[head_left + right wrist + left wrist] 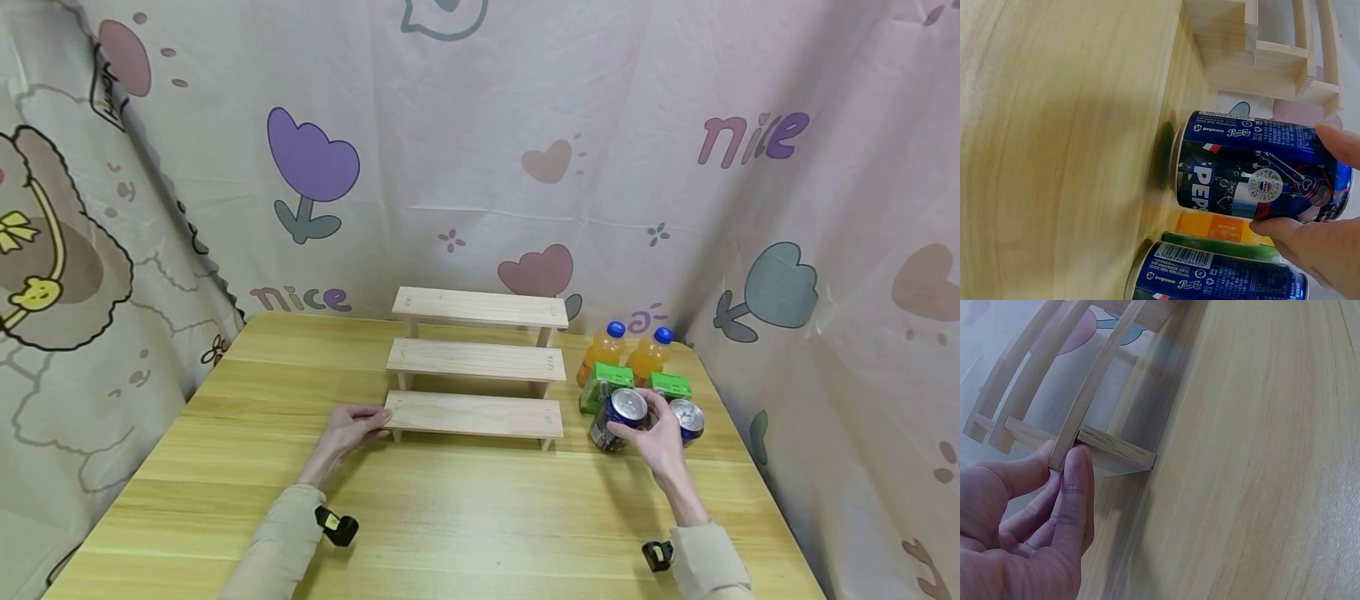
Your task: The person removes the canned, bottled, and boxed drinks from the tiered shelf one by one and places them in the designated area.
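Note:
A three-tier wooden stand (474, 414) is on the table, and my left hand (348, 435) pinches the left end of its lowest board. In the left wrist view, the thumb (1025, 465) presses one face of that board with fingers on the other. My right hand (662, 440) grips a dark blue Pepsi can (1260, 169) near its top, right of the stand. Whether the can's base touches the table I cannot tell. Beside it stands a second Pepsi can (1216, 278), partly behind my right hand in the head view.
Behind the cans are two green boxes (613, 375) (670, 385). Two orange drink bottles with blue caps (604, 346) (648, 354) stand farther back. A printed curtain (450, 125) hangs behind and beside the wooden table (480, 517).

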